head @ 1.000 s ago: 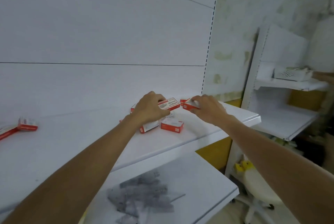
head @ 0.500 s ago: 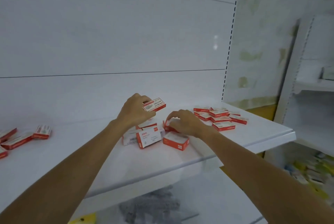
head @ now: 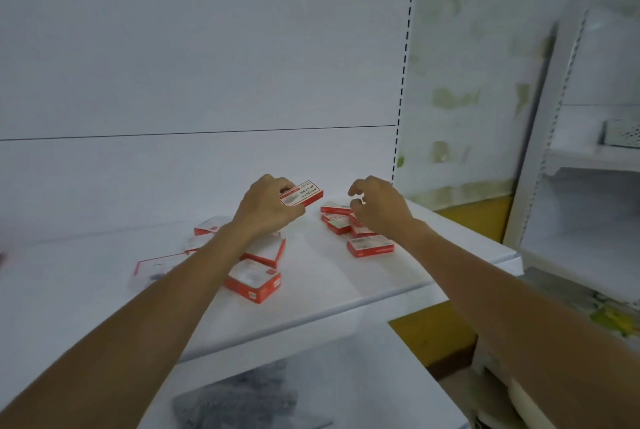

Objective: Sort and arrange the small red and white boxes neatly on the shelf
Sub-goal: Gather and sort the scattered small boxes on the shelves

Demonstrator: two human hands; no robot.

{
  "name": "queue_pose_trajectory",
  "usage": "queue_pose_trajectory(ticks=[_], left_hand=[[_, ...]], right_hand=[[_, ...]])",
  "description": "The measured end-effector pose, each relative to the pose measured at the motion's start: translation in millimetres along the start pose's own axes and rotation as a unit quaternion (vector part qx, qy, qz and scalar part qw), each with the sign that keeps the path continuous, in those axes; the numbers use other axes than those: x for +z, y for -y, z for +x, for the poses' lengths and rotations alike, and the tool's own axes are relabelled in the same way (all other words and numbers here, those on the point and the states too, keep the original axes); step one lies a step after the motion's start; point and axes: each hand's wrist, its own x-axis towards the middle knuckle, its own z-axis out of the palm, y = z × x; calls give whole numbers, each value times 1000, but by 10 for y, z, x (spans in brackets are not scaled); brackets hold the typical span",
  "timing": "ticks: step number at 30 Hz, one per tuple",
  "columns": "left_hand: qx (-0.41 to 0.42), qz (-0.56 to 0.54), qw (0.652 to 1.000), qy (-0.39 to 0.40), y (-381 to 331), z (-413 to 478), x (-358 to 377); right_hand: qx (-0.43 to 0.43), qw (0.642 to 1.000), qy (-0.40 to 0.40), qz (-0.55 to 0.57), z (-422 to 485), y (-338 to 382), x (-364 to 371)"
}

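Observation:
My left hand (head: pixel 265 208) grips a small red and white box (head: pixel 304 196) and holds it above the white shelf (head: pixel 329 286). My right hand (head: pixel 377 208) hovers with loosely curled fingers over a cluster of several red and white boxes (head: pixel 337 220) and holds nothing. One more box (head: pixel 370 246) lies just in front of that cluster. Under and around my left forearm, several boxes lie scattered, among them one near the front (head: pixel 252 281), one behind it (head: pixel 265 250) and one further back (head: pixel 209 226).
The shelf's back panel (head: pixel 207 64) rises straight behind the boxes. A lower shelf (head: pixel 346 376) with a grey heap (head: pixel 239 401) juts out below. A second white shelving unit (head: pixel 588 186) with a white basket (head: pixel 623 132) stands at the right.
My right hand has lifted off the boxes in the middle and moved right, over the right cluster, with nothing in it. My left hand still holds its box. The view has shifted.

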Motion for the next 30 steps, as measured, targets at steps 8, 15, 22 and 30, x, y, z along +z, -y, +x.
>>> queue_pose_trajectory(ticks=[8,15,22,30], left_hand=[[-1,-37,999,39,-913,247,894],[25,-34,997,63,-1245,413,1292],[64,146,979,128,-1158,345,1489],[-31,57,998,-12,-544,-120,506]], right_hand=[[33,999,-7,-36,46,-1171,-528],[37,999,-10,-35,59,-1742,-656],[22,999,24,-41,93,-1823,-537],[-118,992,11,49,389,-744,-218]])
